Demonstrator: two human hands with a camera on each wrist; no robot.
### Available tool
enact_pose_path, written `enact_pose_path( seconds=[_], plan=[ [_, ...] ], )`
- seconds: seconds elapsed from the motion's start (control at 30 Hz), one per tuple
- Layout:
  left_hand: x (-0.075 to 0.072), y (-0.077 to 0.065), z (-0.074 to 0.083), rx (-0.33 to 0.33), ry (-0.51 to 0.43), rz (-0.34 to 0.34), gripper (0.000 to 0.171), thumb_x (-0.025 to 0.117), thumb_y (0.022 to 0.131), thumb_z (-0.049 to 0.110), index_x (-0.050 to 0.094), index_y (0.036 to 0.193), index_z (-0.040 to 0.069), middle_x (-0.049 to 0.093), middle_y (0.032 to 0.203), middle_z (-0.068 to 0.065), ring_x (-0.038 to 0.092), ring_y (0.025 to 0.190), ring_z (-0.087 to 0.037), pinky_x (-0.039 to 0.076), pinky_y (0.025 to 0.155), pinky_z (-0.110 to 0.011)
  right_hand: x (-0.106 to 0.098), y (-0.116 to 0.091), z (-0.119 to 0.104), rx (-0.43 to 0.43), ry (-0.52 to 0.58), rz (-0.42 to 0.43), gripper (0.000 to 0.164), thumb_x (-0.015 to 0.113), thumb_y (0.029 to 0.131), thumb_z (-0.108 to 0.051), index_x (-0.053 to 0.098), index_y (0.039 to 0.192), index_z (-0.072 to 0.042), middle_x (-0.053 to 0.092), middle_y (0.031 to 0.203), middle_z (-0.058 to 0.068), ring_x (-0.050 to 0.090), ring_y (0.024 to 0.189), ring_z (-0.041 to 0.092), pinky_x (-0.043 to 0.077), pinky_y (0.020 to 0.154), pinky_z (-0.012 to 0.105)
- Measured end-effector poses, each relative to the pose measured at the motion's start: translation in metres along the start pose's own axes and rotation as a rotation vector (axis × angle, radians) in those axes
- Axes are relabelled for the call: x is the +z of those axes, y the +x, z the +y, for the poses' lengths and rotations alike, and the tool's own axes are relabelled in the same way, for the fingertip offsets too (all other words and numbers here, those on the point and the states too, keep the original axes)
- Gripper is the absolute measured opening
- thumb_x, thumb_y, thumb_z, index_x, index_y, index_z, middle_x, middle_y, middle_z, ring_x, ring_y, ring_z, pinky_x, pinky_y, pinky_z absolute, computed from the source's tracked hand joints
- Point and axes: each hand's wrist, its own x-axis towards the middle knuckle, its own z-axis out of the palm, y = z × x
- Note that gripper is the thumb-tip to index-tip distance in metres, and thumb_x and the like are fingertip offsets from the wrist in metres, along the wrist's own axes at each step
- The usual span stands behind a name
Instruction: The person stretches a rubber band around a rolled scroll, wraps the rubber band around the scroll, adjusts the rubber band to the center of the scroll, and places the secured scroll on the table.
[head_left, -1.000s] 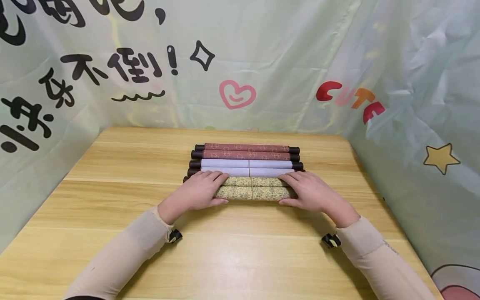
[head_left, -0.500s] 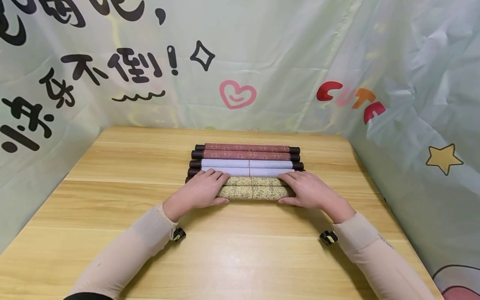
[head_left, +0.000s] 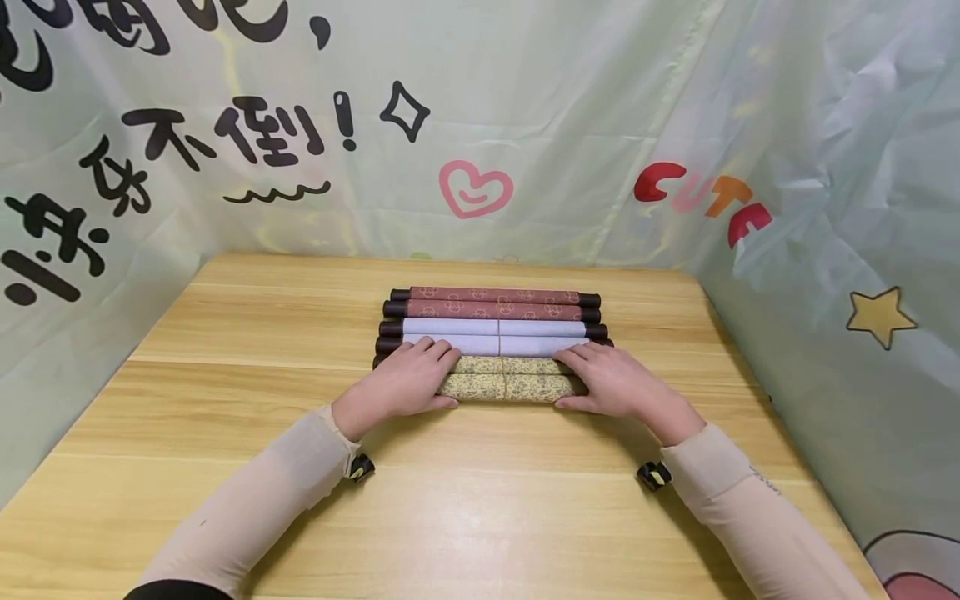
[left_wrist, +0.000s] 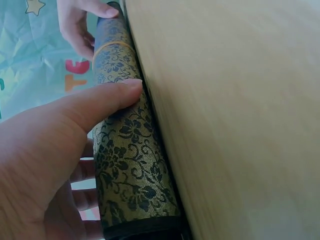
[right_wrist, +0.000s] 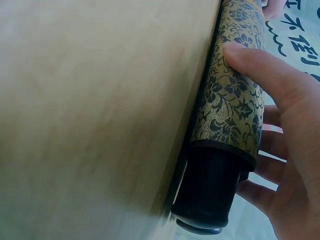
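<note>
A yellow scroll (head_left: pixel 507 387) with a dark floral pattern lies across the table, its two rolls side by side under a thin band. My left hand (head_left: pixel 405 379) grips its left part, fingers over the top and thumb along the near side. Toward the other end my right hand (head_left: pixel 609 382) grips it the same way. The left wrist view shows my left thumb (left_wrist: pixel 115 99) on the patterned cloth, fingers behind the roll. In the right wrist view a black end knob (right_wrist: pixel 207 185) sticks out below my right thumb (right_wrist: pixel 255 62).
Directly behind lie a white scroll (head_left: pixel 450 327) with a band round it and a red patterned scroll (head_left: pixel 480 310), both with black ends, parallel to the yellow one. The wooden table (head_left: pixel 480 508) meets printed cloth walls (head_left: pixel 570 108) at its back and sides.
The yellow scroll's left end has shifted slightly to the right, and my left hand with it. My right hand has edged slightly left. The red and white scrolls have stayed in place.
</note>
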Motion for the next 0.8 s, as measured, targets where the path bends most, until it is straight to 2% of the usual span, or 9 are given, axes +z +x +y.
enact_pose_path(
  seconds=[0.23, 0.47, 0.67, 0.8],
  plan=[
    [0.000, 0.002, 0.001, 0.008, 0.001, 0.003, 0.070, 0.063, 0.087, 0.060, 0.051, 0.134, 0.009, 0.055, 0.127, -0.008, 0.052, 0.114, -0.028, 0.049, 0.090, -0.047, 0.002, -0.001, 0.001, -0.002, 0.015, 0.013, 0.075, 0.072, 0.083, -0.054, 0.054, 0.134, -0.003, 0.059, 0.125, 0.015, 0.056, 0.114, 0.036, 0.046, 0.096, 0.053],
    [-0.001, 0.003, -0.003, 0.003, 0.000, 0.012, 0.080, 0.066, 0.079, 0.067, 0.053, 0.134, 0.011, 0.055, 0.124, -0.008, 0.053, 0.111, -0.028, 0.049, 0.091, -0.046, 0.001, -0.002, 0.004, 0.010, 0.014, 0.030, 0.076, 0.073, 0.081, -0.056, 0.056, 0.135, -0.006, 0.056, 0.121, 0.013, 0.057, 0.107, 0.032, 0.049, 0.089, 0.051],
    [-0.001, 0.001, -0.008, -0.013, -0.018, -0.017, 0.088, 0.059, 0.079, 0.074, 0.049, 0.141, 0.012, 0.055, 0.129, -0.009, 0.051, 0.116, -0.030, 0.047, 0.095, -0.049, 0.000, -0.004, 0.008, 0.007, 0.033, 0.048, 0.080, 0.073, 0.078, -0.060, 0.056, 0.134, -0.006, 0.058, 0.120, 0.011, 0.058, 0.106, 0.031, 0.049, 0.089, 0.050],
    [-0.004, -0.003, -0.015, -0.035, -0.044, -0.003, 0.089, 0.053, 0.082, 0.076, 0.049, 0.142, 0.011, 0.053, 0.135, -0.011, 0.050, 0.122, -0.032, 0.044, 0.099, -0.051, -0.005, -0.007, 0.012, 0.042, 0.058, 0.052, 0.079, 0.070, 0.080, -0.061, 0.055, 0.134, -0.005, 0.059, 0.120, 0.011, 0.059, 0.107, 0.032, 0.048, 0.091, 0.051]
  ],
)
